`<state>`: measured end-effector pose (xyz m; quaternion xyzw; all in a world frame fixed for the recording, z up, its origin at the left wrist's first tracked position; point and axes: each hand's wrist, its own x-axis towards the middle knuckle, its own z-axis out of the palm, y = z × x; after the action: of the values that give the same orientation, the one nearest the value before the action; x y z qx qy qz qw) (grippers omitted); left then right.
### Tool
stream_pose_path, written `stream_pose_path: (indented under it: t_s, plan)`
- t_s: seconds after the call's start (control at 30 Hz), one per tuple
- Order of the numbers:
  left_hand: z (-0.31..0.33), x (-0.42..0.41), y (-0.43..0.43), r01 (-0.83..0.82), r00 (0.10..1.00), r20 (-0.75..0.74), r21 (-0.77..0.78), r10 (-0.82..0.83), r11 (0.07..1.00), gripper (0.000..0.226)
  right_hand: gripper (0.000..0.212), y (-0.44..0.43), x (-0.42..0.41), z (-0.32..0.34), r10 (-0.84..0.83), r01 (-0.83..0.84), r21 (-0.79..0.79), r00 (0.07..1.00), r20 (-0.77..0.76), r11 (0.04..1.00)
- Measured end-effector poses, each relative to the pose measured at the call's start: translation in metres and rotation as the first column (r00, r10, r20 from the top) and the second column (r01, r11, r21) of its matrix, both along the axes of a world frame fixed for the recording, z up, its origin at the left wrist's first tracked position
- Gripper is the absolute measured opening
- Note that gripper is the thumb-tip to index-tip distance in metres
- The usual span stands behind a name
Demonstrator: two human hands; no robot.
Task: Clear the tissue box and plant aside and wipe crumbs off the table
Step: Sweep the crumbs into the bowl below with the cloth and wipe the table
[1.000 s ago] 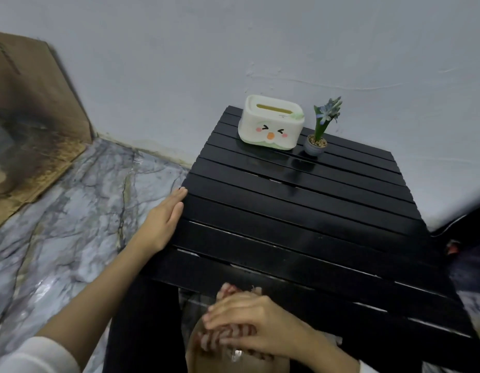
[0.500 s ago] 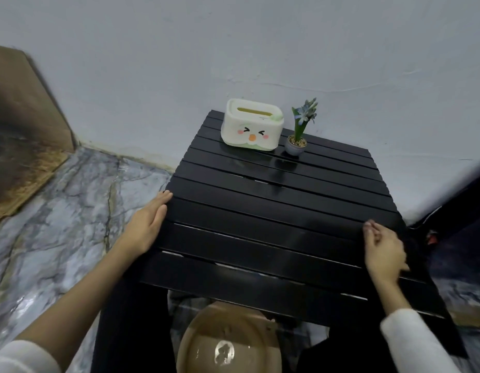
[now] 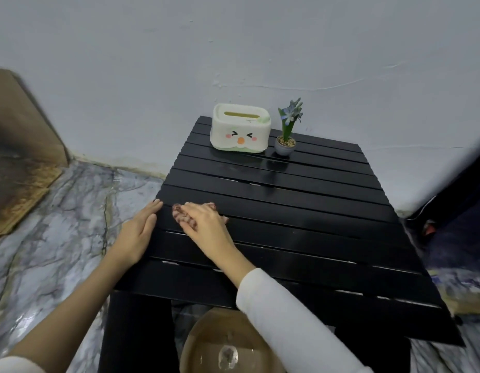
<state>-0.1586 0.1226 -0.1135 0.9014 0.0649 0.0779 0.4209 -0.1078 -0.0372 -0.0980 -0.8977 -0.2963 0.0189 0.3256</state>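
The black slatted table (image 3: 300, 211) carries a white tissue box (image 3: 240, 129) with a cartoon face at its far edge. A small potted plant (image 3: 287, 130) with blue flowers stands just to the box's right. My right hand (image 3: 206, 227) lies palm down on the left part of the table, pressing a red-and-white striped cloth (image 3: 179, 214) that shows past the fingertips. My left hand (image 3: 138, 232) rests flat against the table's left edge, fingers extended and holding nothing. No crumbs can be made out on the dark slats.
A brown bowl (image 3: 206, 343) sits below the table's near edge. Marbled floor (image 3: 58, 238) spreads to the left, with stained cardboard (image 3: 21, 157) leaning on the wall. A dark bag (image 3: 454, 200) lies at the right, and the wall stands close behind the table.
My right hand went from over the bowl to the table's right edge, then swept across to the left side with the cloth under it. My left hand stayed at the left edge.
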Motion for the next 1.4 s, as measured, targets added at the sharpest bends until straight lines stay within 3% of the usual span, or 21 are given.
stream_pose_path:
  t_s: [0.07, 0.17, 0.23, 0.3, 0.43, 0.6, 0.67, 0.77, 0.87, 0.97, 1.07, 1.17, 1.27, 1.33, 1.4]
  plan:
    - [0.0, 0.0, 0.0, 0.007, 1.0, -0.008, 0.017, -0.007, 1.0, 0.038, 0.037, -0.018, 0.007, 0.002, -0.016, 0.014, -0.033, 0.999, -0.05, 0.999]
    - [0.0, -0.002, 0.0, 0.015, 1.0, -0.016, 0.015, -0.014, 1.0, 0.039, 0.034, -0.067, 0.024, 0.01, -0.191, 0.198, 0.033, 0.969, -0.156, 0.98]
    - [0.001, -0.002, 0.0, 0.018, 1.0, -0.014, 0.017, -0.018, 1.0, 0.039, 0.032, -0.115, 0.032, 0.011, -0.317, 0.354, 0.144, 0.92, -0.233, 0.924]
    - [0.001, -0.002, 0.0, 0.021, 1.0, -0.015, 0.021, -0.02, 1.0, 0.039, 0.031, -0.177, 0.033, 0.009, -0.495, 0.54, 0.158, 0.831, -0.253, 0.827]
    - [0.002, -0.002, -0.001, 0.012, 1.0, -0.007, -0.019, -0.013, 1.0, 0.039, 0.029, -0.3, 0.01, 0.006, -0.808, 0.816, 0.015, 0.574, -0.133, 0.577]
    - [0.004, -0.002, -0.001, -0.013, 1.0, 0.004, -0.085, 0.014, 0.996, 0.038, 0.032, -0.306, -0.002, 0.007, -0.901, 0.901, -0.015, 0.433, -0.037, 0.434]
    - [0.004, -0.003, -0.001, -0.015, 1.0, 0.005, -0.073, 0.016, 0.997, 0.038, 0.035, -0.264, 0.002, 0.005, -0.872, 0.872, -0.01, 0.49, 0.017, 0.489]
    - [0.003, -0.002, -0.001, -0.014, 1.0, 0.001, -0.062, 0.014, 0.998, 0.038, 0.033, -0.18, 0.001, 0.002, -0.69, 0.689, 0.042, 0.723, 0.015, 0.723]
    - [0.002, -0.003, -0.001, -0.014, 1.0, -0.005, -0.052, 0.013, 0.999, 0.038, 0.031, -0.083, -0.018, -0.001, -0.463, 0.461, 0.052, 0.886, 0.033, 0.886]
    - [0.003, -0.002, -0.002, -0.014, 1.0, -0.007, -0.038, 0.014, 0.999, 0.038, 0.027, 0.0, -0.052, -0.002, -0.211, 0.207, 0.057, 0.975, 0.068, 0.977]
    - [0.002, -0.002, -0.002, -0.005, 1.0, -0.007, -0.049, 0.004, 0.999, 0.038, 0.025, 0.031, -0.077, -0.006, -0.03, 0.029, 0.007, 0.996, 0.083, 1.0]
    - [0.001, -0.002, -0.001, -0.008, 1.0, -0.009, -0.056, 0.007, 0.998, 0.038, 0.024, 0.009, -0.075, -0.003, -0.054, 0.05, 0.063, 0.996, 0.068, 0.997]
    - [0.001, -0.003, 0.0, 0.003, 1.0, -0.012, -0.057, -0.004, 0.998, 0.039, 0.027, -0.052, -0.072, -0.003, -0.218, 0.219, 0.161, 0.976, -0.026, 0.962]
    - [0.001, -0.004, 0.0, 0.009, 1.0, -0.011, -0.063, -0.01, 0.998, 0.039, 0.029, -0.113, -0.078, -0.005, -0.388, 0.403, 0.22, 0.915, -0.109, 0.888]
    - [0.002, -0.004, 0.0, 0.006, 1.0, -0.01, -0.063, -0.007, 0.998, 0.039, 0.029, -0.187, -0.088, -0.003, -0.596, 0.611, 0.218, 0.791, -0.138, 0.761]
